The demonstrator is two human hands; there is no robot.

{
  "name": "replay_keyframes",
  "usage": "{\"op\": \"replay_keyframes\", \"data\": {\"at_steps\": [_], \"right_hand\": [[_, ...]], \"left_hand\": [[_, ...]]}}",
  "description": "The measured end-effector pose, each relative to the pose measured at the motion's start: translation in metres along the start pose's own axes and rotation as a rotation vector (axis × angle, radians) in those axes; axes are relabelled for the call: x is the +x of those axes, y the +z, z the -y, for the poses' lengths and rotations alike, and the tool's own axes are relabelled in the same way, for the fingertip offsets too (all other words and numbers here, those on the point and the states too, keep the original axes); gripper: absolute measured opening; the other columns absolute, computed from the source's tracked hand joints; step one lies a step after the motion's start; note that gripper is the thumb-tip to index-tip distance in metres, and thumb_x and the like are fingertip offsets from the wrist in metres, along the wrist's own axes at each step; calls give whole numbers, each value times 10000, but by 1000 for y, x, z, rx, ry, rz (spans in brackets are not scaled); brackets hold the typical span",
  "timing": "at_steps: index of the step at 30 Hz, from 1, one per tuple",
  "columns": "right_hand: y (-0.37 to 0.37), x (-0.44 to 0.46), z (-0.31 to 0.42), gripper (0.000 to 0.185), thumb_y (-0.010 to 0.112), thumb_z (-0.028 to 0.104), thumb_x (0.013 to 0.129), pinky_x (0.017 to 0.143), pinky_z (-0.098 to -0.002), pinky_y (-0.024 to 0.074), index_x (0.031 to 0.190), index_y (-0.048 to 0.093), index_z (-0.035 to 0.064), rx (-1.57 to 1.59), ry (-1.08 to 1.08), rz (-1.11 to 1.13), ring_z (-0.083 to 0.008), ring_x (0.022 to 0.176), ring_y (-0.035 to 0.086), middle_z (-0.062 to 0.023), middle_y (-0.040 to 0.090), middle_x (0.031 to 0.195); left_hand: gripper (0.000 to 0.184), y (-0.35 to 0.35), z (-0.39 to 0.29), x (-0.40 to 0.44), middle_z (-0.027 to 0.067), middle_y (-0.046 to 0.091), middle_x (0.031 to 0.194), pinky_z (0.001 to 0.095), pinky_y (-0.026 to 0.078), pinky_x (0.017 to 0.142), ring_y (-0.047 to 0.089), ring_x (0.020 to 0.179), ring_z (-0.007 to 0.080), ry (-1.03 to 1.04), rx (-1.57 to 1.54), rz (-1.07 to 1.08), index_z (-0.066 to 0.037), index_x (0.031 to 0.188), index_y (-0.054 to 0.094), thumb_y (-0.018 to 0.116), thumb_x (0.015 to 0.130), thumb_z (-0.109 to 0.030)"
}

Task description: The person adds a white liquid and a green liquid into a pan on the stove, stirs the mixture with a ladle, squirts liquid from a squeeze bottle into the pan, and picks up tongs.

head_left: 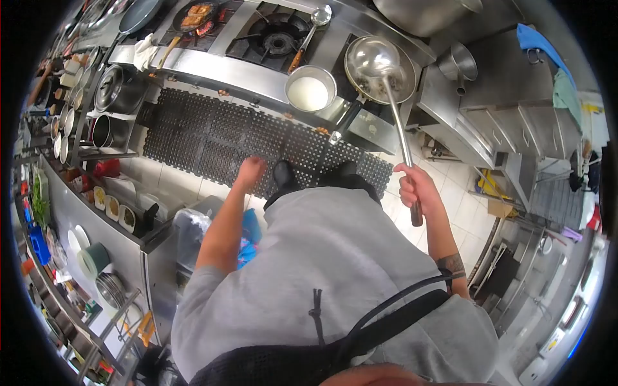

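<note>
My right hand [420,189] is wrapped round the handle of a long steel ladle [396,112]. Its big round bowl sits over a wok [412,83] on the right burner, hiding much of what is in the pan. My left hand [252,172] hangs above the floor mat, fingers curled into a loose fist, with nothing visible in it. A steel pot of white liquid [308,92] stands at the stove's front edge, left of the wok. Behind it, a second ladle [311,37] with a wooden handle lies across the stove top.
A frying pan [197,15] with browned food sits over a lit burner at the far left. A white cloth [145,53] lies on the stove edge. Black perforated matting [219,132] covers the floor. A steel counter [116,238] with plates and food containers stands left.
</note>
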State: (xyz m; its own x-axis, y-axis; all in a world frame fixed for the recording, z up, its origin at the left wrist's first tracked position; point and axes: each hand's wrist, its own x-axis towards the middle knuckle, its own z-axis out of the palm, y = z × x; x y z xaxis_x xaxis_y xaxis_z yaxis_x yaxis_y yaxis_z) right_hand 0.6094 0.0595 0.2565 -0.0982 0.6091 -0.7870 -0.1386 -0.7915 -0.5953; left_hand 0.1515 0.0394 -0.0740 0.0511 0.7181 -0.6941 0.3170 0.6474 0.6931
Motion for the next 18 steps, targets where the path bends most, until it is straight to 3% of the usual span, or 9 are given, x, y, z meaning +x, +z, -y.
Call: {"op": "replay_keyframes", "data": {"at_steps": [3, 5, 6, 7, 9, 10, 15, 17, 18], "right_hand": [[11, -5, -20, 212, 593, 209, 981, 370, -279, 386, 1133, 592, 61, -261, -79, -85, -94, 387, 417, 16, 445, 585], [20, -2, -28, 323, 604, 107, 940, 396, -243, 403, 1259, 617, 55, -630, -203, -176, -91, 419, 440, 4, 484, 613], [31, -6, -22, 408, 615, 60, 910, 504, -292, 495, 1318, 616, 72, -687, -193, -194, -174, 526, 570, -71, 592, 688], [33, 2, -28, 408, 615, 60, 910, 504, -292, 495, 1318, 616, 72, -692, -199, -193, -174, 526, 570, -71, 592, 688], [41, 16, -43, 507, 615, 65, 905, 685, -393, 553, 1407, 550, 94, -1199, -769, -294, -325, 716, 658, -178, 654, 821], [50, 16, -38, 589, 610, 111, 917, 838, -464, 526, 1486, 459, 110, -1377, -552, -305, -430, 885, 647, -255, 659, 970], [66, 30, -53, 604, 560, 170, 947, 828, -491, 512, 1529, 401, 147, -1517, -456, -319, -432, 914, 650, -260, 672, 1001], [62, 20, -38, 595, 575, 182, 938, 804, -463, 542, 1515, 430, 148, -1413, -409, -227, -348, 846, 687, -199, 687, 906], [60, 13, -28, 595, 575, 182, 938, 804, -463, 542, 1515, 430, 148, -1417, -408, -227, -348, 846, 687, -199, 687, 906]], "left_hand": [[288, 22, -101, 14, 83, 717, 962, 284, 535, 685, 673, 804, 155, 171, -327, 45, -30, 1034, 650, 589, 981, -307], [309, 37, -160, 16, 90, 708, 1034, 295, 553, 733, 692, 836, 188, 192, -477, 131, -22, 1106, 620, 586, 1001, -311], [314, 46, -184, 15, 112, 698, 1062, 313, 568, 747, 698, 848, 200, 153, -582, 144, -5, 1141, 594, 572, 1005, -288], [323, 53, -202, 17, 135, 689, 1090, 331, 582, 760, 705, 861, 212, 112, -684, 160, 12, 1176, 569, 558, 1009, -264], [324, 69, -207, 41, 161, 678, 1098, 345, 592, 763, 708, 873, 233, 110, -771, 120, 39, 1193, 541, 543, 1012, -229], [325, 78, -205, 51, 186, 666, 1106, 360, 602, 766, 711, 885, 254, 99, -854, 80, 67, 1210, 512, 529, 1015, -193], [298, 86, -218, 51, 236, 637, 1091, 386, 629, 792, 711, 924, 325, 170, -947, -52, 131, 1191, 472, 532, 996, -85], [299, 87, -221, 51, 238, 632, 1085, 388, 635, 797, 710, 929, 342, 167, -979, -88, 143, 1191, 460, 544, 988, -60], [301, 89, -220, 50, 238, 632, 1075, 390, 637, 796, 711, 919, 339, 205, -967, -134, 142, 1186, 462, 555, 987, -64]]}}
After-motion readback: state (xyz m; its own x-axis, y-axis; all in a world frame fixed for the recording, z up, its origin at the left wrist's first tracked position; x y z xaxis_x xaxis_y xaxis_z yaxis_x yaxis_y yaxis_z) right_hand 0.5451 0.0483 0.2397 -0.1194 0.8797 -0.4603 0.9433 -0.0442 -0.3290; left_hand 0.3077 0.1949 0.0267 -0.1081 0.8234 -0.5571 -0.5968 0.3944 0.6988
